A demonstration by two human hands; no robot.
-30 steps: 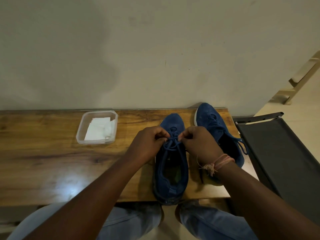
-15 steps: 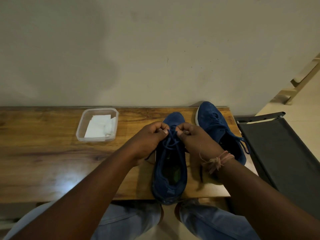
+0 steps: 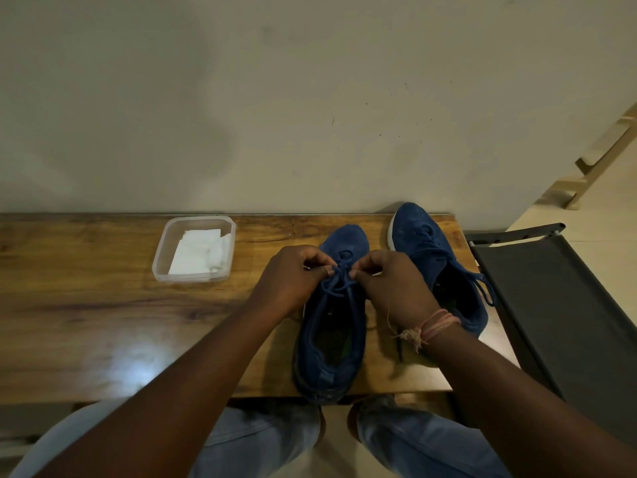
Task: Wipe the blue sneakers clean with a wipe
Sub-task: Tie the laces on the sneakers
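The worktop (image 3: 103, 322) was wood, smooth and shiny, with a bright spot of light on it. My two sneakers were soft blue cloth, not shiny at all. The near sneaker (image 3: 331, 339) had blue string laces (image 3: 339, 281). The far sneaker (image 3: 437, 263) had a white edge at its toe. The little tub (image 3: 162, 260) was clear plastic. The wipes (image 3: 196, 253) in it were white, soft and crinkly. The thing beside the worktop was dull dark cloth (image 3: 568, 322). The wall (image 3: 310, 98) was plain and dull.
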